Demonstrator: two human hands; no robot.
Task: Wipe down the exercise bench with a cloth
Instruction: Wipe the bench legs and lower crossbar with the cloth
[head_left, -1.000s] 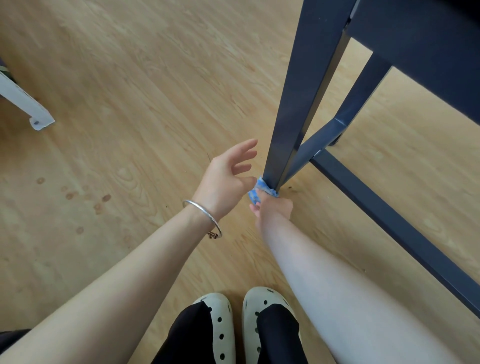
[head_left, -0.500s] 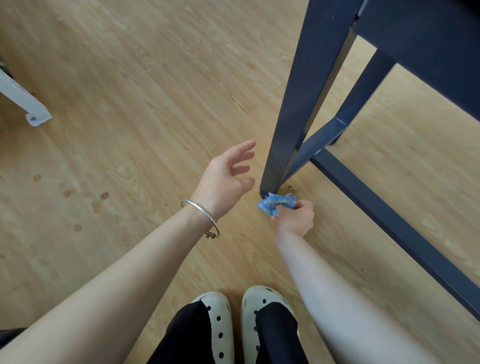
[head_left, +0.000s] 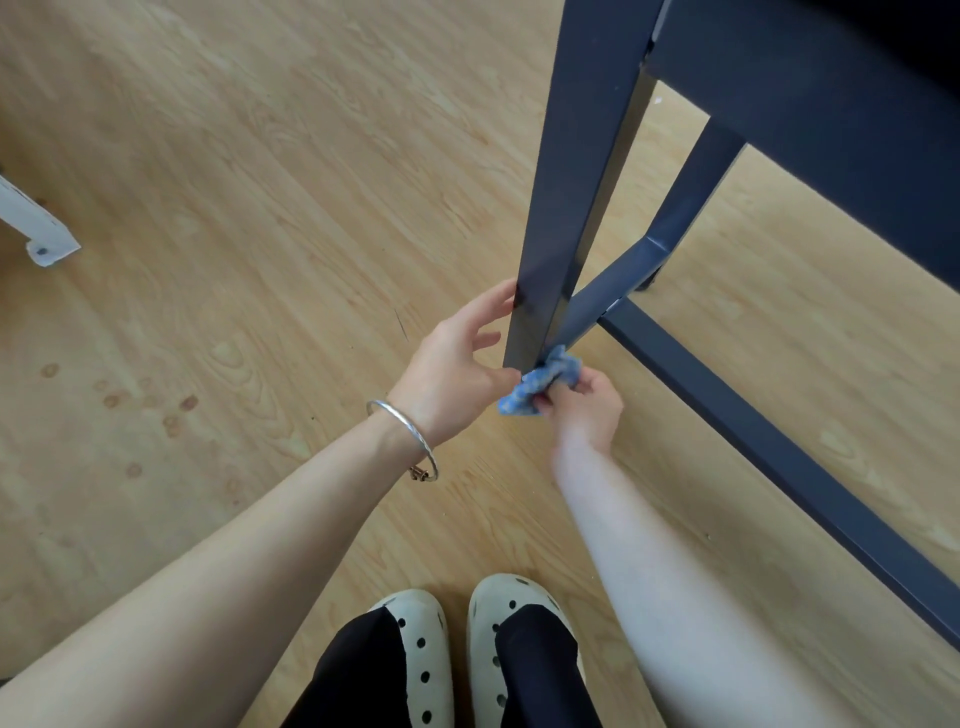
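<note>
- Light wood-grain floor (head_left: 260, 182) under everything, with a cluster of small brown spots (head_left: 150, 400) toward the left.
- White metal foot (head_left: 36, 228) of some other item at the far left edge, resting on the floor.
- Left hand (head_left: 457, 364) reaching in from lower left, silver bangle (head_left: 402, 431) on the wrist; fingers spread and loosely curled around the lower end of the bench's near leg (head_left: 566, 208), fingertips touching its left face, thumb near the bottom corner; holding nothing else.
- Pale clogs (head_left: 467, 649) with round holes at bottom centre, black trouser hems over them.
- Crumpled blue cloth (head_left: 540, 384) bunched at the very foot of the near leg, touching it, just above the floor.
- Right hand (head_left: 587, 405) closed tightly on the cloth, pinching it between thumb and fingers, just right of the left hand.
- Dark blue exercise bench (head_left: 831, 130) filling the upper right: upright near leg, a low crossbar (head_left: 779, 457) running along the floor toward bottom right, a second leg (head_left: 685, 208) farther back, frame edge above.
</note>
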